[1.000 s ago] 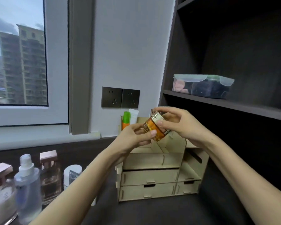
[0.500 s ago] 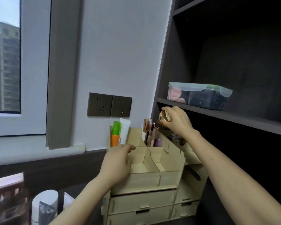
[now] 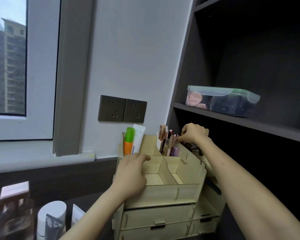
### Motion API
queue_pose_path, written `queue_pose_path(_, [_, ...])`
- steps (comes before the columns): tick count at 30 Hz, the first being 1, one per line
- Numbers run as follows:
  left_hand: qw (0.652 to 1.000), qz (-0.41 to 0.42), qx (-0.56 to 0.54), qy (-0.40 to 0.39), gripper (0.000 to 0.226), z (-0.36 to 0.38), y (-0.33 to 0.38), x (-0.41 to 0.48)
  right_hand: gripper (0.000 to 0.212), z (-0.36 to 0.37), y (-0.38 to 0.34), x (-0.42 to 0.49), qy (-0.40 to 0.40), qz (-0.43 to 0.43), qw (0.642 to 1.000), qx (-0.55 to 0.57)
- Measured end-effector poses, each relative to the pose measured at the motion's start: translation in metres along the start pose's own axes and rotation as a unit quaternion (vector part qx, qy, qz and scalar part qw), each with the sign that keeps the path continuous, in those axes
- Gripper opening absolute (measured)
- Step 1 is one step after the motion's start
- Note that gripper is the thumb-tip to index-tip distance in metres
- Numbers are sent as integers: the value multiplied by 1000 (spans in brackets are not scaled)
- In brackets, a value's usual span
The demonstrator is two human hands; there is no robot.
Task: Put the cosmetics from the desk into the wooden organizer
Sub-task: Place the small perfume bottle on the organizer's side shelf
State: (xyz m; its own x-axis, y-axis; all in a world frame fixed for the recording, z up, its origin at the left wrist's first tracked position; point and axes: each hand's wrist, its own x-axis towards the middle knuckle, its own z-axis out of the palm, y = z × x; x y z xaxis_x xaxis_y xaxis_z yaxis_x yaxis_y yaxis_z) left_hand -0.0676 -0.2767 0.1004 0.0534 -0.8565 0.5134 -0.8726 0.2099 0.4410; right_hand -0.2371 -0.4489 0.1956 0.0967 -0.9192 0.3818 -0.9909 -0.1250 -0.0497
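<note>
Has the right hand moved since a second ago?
Yes. The right hand went from above the middle of the wooden organizer to its back right corner, right of the upright lipsticks.

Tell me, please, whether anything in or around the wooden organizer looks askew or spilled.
Nothing stands out. The wooden organizer sits level, the two tubes and slim sticks stand in its back compartments, and nothing is spilled. The left hand rests on its front-left wall.
</note>
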Motion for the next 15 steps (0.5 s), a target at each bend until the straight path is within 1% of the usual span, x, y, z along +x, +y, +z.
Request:
queue_pose_path(4, [1000,-3,-12,-2,59,-1,1,-1,43,1,3,4,-43,11,999,18])
queue_pose_path(10, [1000,-6,-20,-1,59,-1,1,-1,52,1,1,3,-53,18,998,11])
queue_pose_path(13, [1000,-8,-28,-8,58,-2,2,-2,56,-2,0,-2,-33,13,999,-24])
queue_pose_path(15, [999,-10,-37,-14,58,-3,1,-2,53,-9,-3,-10,-1,0,999,-41])
